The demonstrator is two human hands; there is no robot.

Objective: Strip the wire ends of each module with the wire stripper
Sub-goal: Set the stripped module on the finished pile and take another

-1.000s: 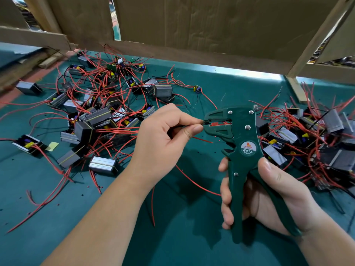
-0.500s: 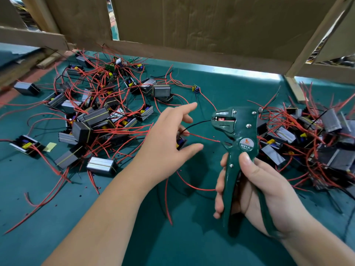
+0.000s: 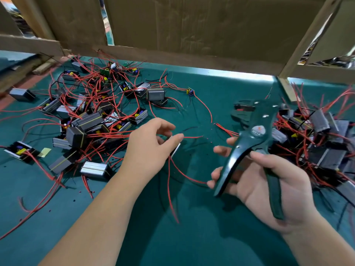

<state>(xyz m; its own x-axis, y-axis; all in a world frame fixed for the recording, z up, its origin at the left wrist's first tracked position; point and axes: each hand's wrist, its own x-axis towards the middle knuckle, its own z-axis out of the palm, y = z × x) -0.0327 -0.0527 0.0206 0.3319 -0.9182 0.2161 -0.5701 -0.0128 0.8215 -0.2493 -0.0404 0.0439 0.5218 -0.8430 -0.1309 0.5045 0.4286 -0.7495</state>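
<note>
Head view, looking down at both hands over a green tabletop (image 3: 192, 242).

Left hand (image 3: 148, 146): palm down, fingers and thumb curled round a module (image 3: 176, 149). The module is mostly hidden under the palm; I see only a silver edge by the thumb. A red lead (image 3: 192, 137) runs from the thumb tip toward the right hand and ends free. More red leads trail out from under this hand toward me, lying on the tabletop.

Right hand (image 3: 269, 185): palm up, holding the wire stripper (image 3: 257, 131). The fingers wrap the handle nearer the left hand; the other handle lies across the palm under the thumb. The handles stand spread apart. The tool's head points away from me, tilted toward the left hand, and is motion-blurred, so I cannot tell how its jaws stand. The head is not touching the red lead; there is a clear gap between them.

Left pile (image 3: 86, 123): many modules tangled in red wires, beyond and outward of the left hand. A yellow slip (image 3: 44, 152) lies at its outer edge.

Right pile (image 3: 318, 135): more modules and red wires, just beyond and outward of the right hand, partly behind the tool.

Cardboard wall (image 3: 192, 35) stands across the far side, past both hands
</note>
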